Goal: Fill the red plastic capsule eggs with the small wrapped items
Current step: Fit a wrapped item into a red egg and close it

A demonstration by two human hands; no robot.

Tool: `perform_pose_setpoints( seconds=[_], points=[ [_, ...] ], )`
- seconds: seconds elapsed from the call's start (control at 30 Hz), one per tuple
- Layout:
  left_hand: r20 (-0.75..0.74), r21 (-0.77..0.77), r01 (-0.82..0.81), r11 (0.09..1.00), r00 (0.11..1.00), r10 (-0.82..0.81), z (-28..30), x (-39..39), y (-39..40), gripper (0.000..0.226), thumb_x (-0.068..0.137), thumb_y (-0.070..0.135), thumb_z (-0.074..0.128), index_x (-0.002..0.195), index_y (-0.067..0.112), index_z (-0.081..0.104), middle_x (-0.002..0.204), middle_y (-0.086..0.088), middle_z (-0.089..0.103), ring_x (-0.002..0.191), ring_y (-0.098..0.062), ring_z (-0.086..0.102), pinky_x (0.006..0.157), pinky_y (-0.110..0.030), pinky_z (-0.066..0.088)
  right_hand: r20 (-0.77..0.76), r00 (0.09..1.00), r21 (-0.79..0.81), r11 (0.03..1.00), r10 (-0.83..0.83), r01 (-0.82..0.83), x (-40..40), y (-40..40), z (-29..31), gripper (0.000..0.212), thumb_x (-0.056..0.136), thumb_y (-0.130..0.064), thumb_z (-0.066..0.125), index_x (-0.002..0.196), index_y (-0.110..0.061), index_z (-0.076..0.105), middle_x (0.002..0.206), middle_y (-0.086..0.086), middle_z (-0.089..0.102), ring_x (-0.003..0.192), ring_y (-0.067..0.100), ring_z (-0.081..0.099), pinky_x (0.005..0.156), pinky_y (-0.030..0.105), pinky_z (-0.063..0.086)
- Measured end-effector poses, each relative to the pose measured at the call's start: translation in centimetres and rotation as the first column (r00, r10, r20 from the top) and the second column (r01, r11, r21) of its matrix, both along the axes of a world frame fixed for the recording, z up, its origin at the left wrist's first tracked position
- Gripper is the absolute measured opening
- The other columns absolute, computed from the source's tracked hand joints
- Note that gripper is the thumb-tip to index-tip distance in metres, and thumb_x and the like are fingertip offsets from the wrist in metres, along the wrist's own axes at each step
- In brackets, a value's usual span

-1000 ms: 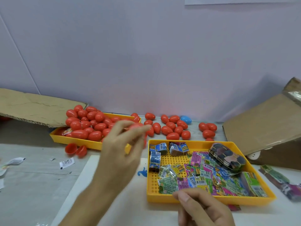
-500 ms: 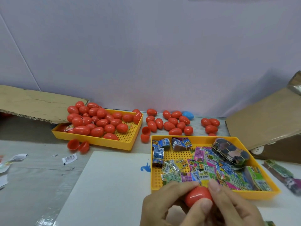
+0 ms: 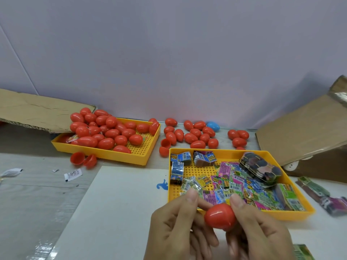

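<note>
Now | red egg [image 3: 220, 217] between both hands | left hand [image 3: 174, 226], right hand [image 3: 262, 233] gripping it

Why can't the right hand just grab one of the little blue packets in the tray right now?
Probably it can't yet: the right hand is busy sharing a grip on the red egg with the left hand. Nothing blocks the blue packets in the open tray; it must let go first.
</note>
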State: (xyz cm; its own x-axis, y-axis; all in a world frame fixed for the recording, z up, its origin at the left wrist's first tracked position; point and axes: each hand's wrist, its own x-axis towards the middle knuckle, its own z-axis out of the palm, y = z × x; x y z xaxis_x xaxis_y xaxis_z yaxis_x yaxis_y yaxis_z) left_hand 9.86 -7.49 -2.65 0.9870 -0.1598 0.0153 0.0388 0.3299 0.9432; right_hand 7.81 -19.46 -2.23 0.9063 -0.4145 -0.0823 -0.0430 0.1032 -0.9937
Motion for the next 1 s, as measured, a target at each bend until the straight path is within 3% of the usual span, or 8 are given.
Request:
perform_pose_setpoints(
  seconds=[0.07,0.27,0.33,0.47,0.67,0.8,0.9,1.0],
  points=[
    [0.016,0.011,-0.007,1.000,1.000,0.006,0.0,0.1,0.0,0.049,0.075,0.054,0.053,0.066,0.011,0.075,0.048,-0.023,0.060,0.031,-0.022,0.051,0.034,-0.020,0.040,0.000,1.000,0.003,1.000,0.004,-0.004,0.0,0.0,-0.1,0.062,0.048,-0.066,0.071,0.035,-0.008,0.054,0.031,0.016,0.038,0.024,0.015,0.033,0.033,0.014,0.027],
    [0.114,0.078,-0.041,0.996,0.993,0.032,0.0,0.3,-0.2,0.027,0.067,0.047,0.078,0.073,0.021,0.077,0.055,-0.017,0.067,0.035,-0.023,0.057,0.035,-0.024,0.045,0.066,0.996,0.025,0.998,0.055,-0.057,0.2,-0.3,-0.1,0.059,0.045,-0.062,0.068,0.040,-0.005,0.056,0.032,0.016,0.040,0.023,0.013,0.033,0.033,0.011,0.026],
    [0.161,0.073,-0.067,0.995,0.985,0.055,-0.2,0.3,-0.2,0.011,0.067,0.027,0.081,0.078,0.023,0.079,0.065,-0.016,0.071,0.040,-0.025,0.062,0.037,-0.027,0.048,0.110,0.990,0.070,0.993,0.090,-0.098,0.3,-0.3,-0.1,0.049,0.046,-0.054,0.073,0.050,-0.005,0.067,0.036,0.018,0.044,0.025,0.015,0.036,0.033,0.012,0.029],
    [0.235,0.099,-0.106,0.989,0.969,0.080,-1.0,0.2,-0.2,0.033,0.062,0.011,0.081,0.087,0.032,0.079,0.064,-0.015,0.071,0.049,-0.023,0.068,0.049,-0.027,0.056,0.141,0.968,0.163,0.959,0.209,-0.231,0.3,-1.0,-0.1,0.035,0.058,-0.026,0.078,0.092,-0.023,0.081,0.053,0.023,0.056,0.038,0.024,0.049,0.035,0.020,0.038],
    [0.480,0.146,-0.167,0.975,0.874,0.077,-1.4,0.1,-0.3,0.037,0.069,-0.004,0.077,0.092,0.025,0.081,0.100,0.005,0.068,0.073,-0.018,0.073,0.061,-0.029,0.061,0.188,0.963,0.138,0.965,0.195,-0.223,0.5,-0.9,-0.2,0.079,0.034,-0.077,0.083,0.090,-0.021,0.079,0.056,0.025,0.060,0.037,0.025,0.048,0.033,0.021,0.037],
    [0.444,0.123,-0.138,0.983,0.893,0.069,-1.3,0.0,-0.1,0.028,0.075,0.012,0.076,0.097,0.027,0.080,0.100,0.003,0.063,0.075,-0.024,0.071,0.062,-0.031,0.061,0.244,0.949,0.097,0.969,0.198,-0.227,0.4,-0.9,-0.5,0.070,0.039,-0.068,0.088,0.089,-0.019,0.077,0.066,0.019,0.066,0.036,0.021,0.049,0.034,0.022,0.039],
    [0.304,0.080,-0.161,0.984,0.944,0.129,-1.2,-0.1,0.2,0.026,0.075,0.021,0.072,0.098,0.031,0.077,0.086,-0.004,0.065,0.065,-0.032,0.065,0.055,-0.029,0.056,0.246,0.948,0.098,0.968,0.202,-0.231,0.3,-1.0,-0.8,0.052,0.054,-0.036,0.089,0.098,-0.013,0.072,0.065,0.015,0.067,0.038,0.019,0.053,0.032,0.022,0.037],
    [0.248,0.078,-0.186,0.979,0.955,0.162,-0.9,-0.5,0.0,0.017,0.081,0.039,0.066,0.093,0.029,0.072,0.067,0.001,0.061,0.050,-0.015,0.056,0.045,-0.025,0.047,0.260,0.939,0.066,0.966,0.227,-0.252,0.1,-1.1,-1.1,0.030,0.064,-0.020,0.078,0.094,-0.019,0.074,0.078,0.015,0.072,0.045,0.016,0.056,0.034,0.023,0.040]
  ],
)
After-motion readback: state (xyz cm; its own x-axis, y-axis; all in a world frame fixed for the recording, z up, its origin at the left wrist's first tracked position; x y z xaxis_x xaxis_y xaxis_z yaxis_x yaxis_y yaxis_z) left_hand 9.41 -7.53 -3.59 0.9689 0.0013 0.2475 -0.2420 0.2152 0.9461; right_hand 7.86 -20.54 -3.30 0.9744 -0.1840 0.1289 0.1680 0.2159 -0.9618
